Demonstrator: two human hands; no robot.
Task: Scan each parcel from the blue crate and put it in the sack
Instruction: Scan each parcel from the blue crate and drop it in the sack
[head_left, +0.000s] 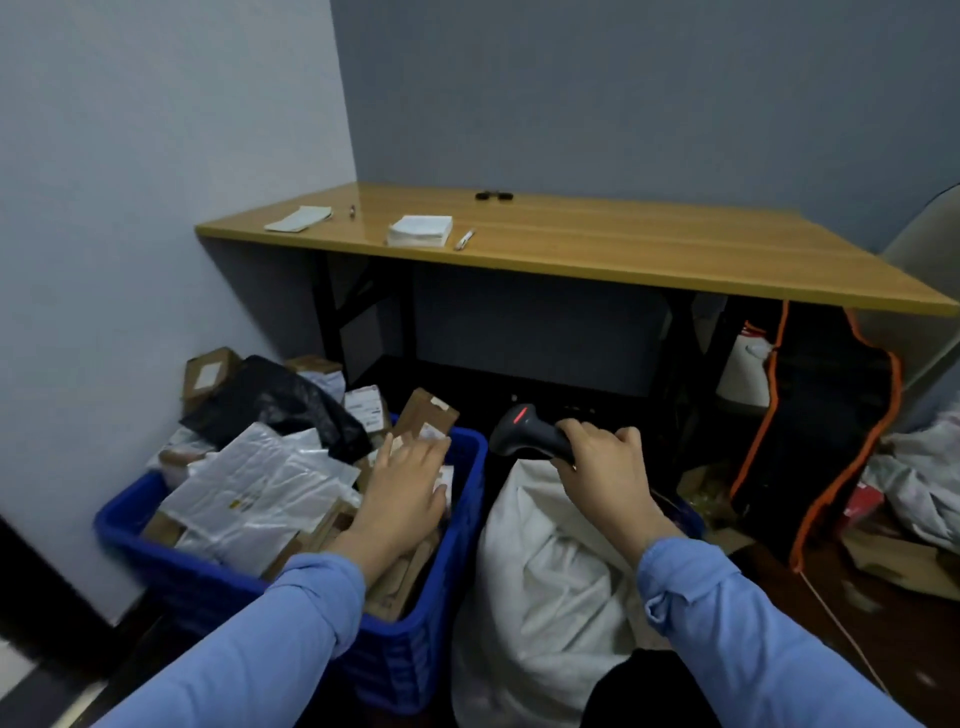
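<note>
A blue crate (441, 613) at lower left is heaped with parcels: white poly mailers (260, 488), a black bag (280, 405) and brown cardboard packets (426, 413). My left hand (402, 488) lies palm down on the parcels at the crate's right side, fingers fairly straight; whether it holds one cannot be told. My right hand (605, 462) grips the handle of a black barcode scanner (527, 431) whose red window faces up and left. Right below the scanner stands the white sack (540, 582), beside the crate.
A wooden table (623, 244) stands against the grey wall, with paper stacks (420, 230) and a pen on it. Under its right end hangs a dark bag with orange trim (831, 415). More bags and cardboard lie on the floor at far right (914, 488).
</note>
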